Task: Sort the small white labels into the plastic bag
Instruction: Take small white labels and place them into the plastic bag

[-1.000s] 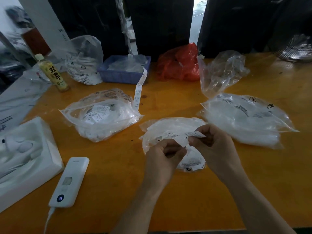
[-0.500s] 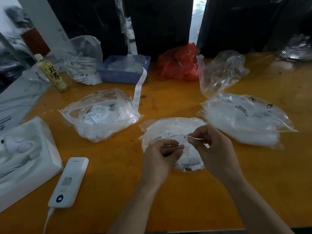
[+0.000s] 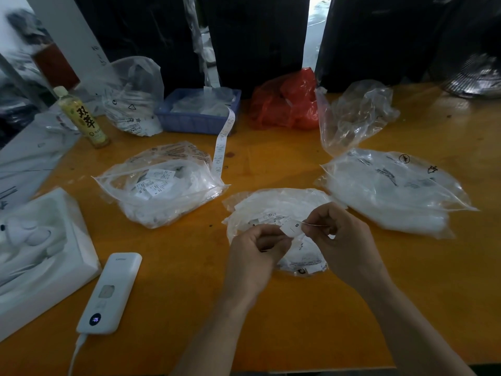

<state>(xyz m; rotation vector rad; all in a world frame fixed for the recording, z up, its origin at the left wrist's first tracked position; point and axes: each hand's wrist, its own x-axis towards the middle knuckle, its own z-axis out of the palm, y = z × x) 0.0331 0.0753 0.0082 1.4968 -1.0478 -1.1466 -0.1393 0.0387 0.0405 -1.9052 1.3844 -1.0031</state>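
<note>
Item: small white label [image 3: 294, 227], thin paper slip printed with a black "S" and a short line, held between my hands just above the plastic bag [image 3: 273, 204]. My left hand [image 3: 256, 246] pinches its near end; my right hand [image 3: 343, 238] pinches its far end, fingers curled. Bag: clear, crumpled, holding more printed labels, lying on the orange table [image 3: 271, 321]. Flanking: two fuller clear bags; white power bank [image 3: 109, 293] at left.
</note>
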